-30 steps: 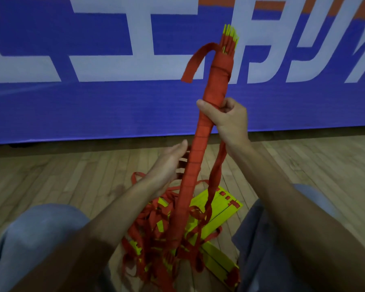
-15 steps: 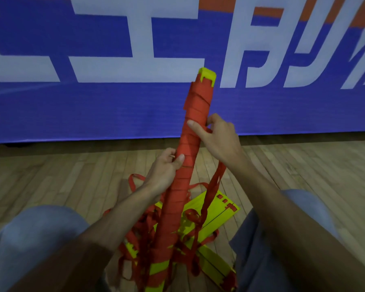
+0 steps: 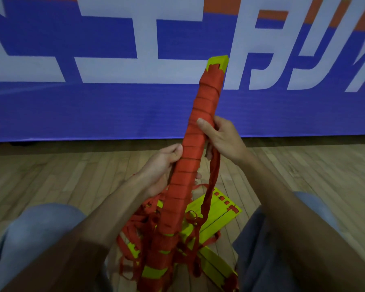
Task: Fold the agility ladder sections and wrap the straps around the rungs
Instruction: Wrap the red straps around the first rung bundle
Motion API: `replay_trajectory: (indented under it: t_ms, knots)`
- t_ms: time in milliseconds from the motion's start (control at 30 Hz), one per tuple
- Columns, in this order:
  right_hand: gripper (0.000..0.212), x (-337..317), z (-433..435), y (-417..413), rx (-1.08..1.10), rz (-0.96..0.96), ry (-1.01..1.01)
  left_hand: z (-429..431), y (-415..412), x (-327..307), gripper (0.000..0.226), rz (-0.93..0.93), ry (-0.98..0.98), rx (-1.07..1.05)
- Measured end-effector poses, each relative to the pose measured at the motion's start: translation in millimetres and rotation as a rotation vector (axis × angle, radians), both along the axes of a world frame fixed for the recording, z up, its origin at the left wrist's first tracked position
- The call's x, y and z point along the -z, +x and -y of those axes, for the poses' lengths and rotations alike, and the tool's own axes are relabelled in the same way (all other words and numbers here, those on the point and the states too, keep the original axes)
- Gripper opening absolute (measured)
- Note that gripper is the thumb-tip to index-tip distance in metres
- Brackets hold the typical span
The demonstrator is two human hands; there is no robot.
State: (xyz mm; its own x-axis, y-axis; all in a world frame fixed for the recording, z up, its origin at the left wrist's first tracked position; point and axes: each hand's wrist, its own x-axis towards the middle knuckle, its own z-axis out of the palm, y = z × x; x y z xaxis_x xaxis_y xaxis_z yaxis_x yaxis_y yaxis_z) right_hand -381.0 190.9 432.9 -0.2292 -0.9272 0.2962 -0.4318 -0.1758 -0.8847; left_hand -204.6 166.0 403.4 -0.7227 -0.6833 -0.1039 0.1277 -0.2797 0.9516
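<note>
**A:** Head view: what was being held?

**B:** Left hand [image 3: 162, 165] and right hand [image 3: 223, 140] both gripped the upright, strap-wound rung bundle [image 3: 200, 114]; a loose strap [image 3: 211, 186] hung from the right.

**A:** How much remained?

**B:** Probably plenty: unwrapped rungs [image 3: 219, 209] lay tangled on the floor [image 3: 72, 175].

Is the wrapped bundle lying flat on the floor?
No, the left hand and right hand hold the bundle raised and tilted, yellow tip upward.

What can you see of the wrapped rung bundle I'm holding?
The bundle is a long stack of yellow rungs wound in red webbing, yellow showing at the top tip and near the base. It stands tilted, top leaning right. The left hand grips its middle, the right hand higher; a loose strap hangs beside it.
</note>
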Motion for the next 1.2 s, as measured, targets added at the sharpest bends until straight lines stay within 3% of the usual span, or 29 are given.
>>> replay_trajectory:
  t_ms: [233, 333, 567, 833, 967, 1067, 1200]
  knots:
    - [0.019, -6.9, -3.3, 1.7, -0.084, 0.186, 0.067, 6.1, -1.3, 7.5, 0.034, 0.019, 0.059, 0.083]
    - [0.014, -2.2, 2.2, 1.2, -0.022, 0.150, 0.007, 8.0, -2.4, 9.5, 0.037, 0.020, 0.037, 0.102]
    - [0.048, 5.0, 11.4, 6.6, 0.297, 0.060, -0.070, 4.2, -10.9, 14.6, 0.037, 0.249, -0.202, 0.005]
    - [0.035, 10.3, 8.7, 5.4, 0.360, 0.120, -0.020, -11.5, -33.0, 42.1, 0.057, 0.460, -0.505, -0.191]
    - [0.042, 13.1, 10.9, 6.0, 0.388, 0.166, -0.027, -12.1, -37.5, 41.1, 0.051, 0.410, -0.562, -0.235]
    - [0.053, 10.2, 12.7, 3.2, 0.350, 0.085, -0.014, -5.0, -31.8, 39.6, 0.043, 0.416, -0.635, -0.252]
    - [0.042, 7.7, 10.8, -1.6, 0.285, -0.152, -0.006, 1.5, -20.3, 32.5, 0.023, 0.351, -0.524, -0.253]
